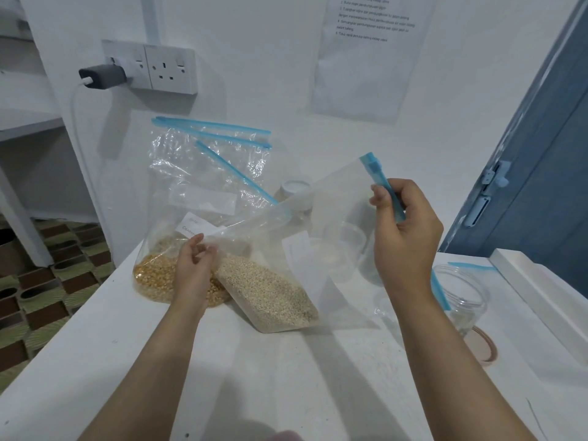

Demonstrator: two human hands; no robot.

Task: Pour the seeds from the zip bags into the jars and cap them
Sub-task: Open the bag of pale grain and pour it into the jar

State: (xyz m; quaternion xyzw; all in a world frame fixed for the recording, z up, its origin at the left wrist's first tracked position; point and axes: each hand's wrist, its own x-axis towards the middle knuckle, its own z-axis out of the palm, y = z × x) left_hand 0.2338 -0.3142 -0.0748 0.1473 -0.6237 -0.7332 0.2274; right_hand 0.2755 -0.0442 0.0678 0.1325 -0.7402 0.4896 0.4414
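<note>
Right hand (pixel 404 230) raised, fingers pinched shut on the blue zip strip (pixel 386 189) of a clear zip bag (pixel 327 218). Left hand (pixel 194 268) lower, fingers curled around the bag's other top edge. Bag stretched between both hands, bottom corner resting on the white bench (pixel 286 377), pale small seeds (pixel 270 291) heaped inside. Behind the left hand, another bag with yellow corn kernels (pixel 152 278). Near the right forearm, an open clear jar (pixel 466 291). Farther back, a jar with a white lid (pixel 296 189).
</note>
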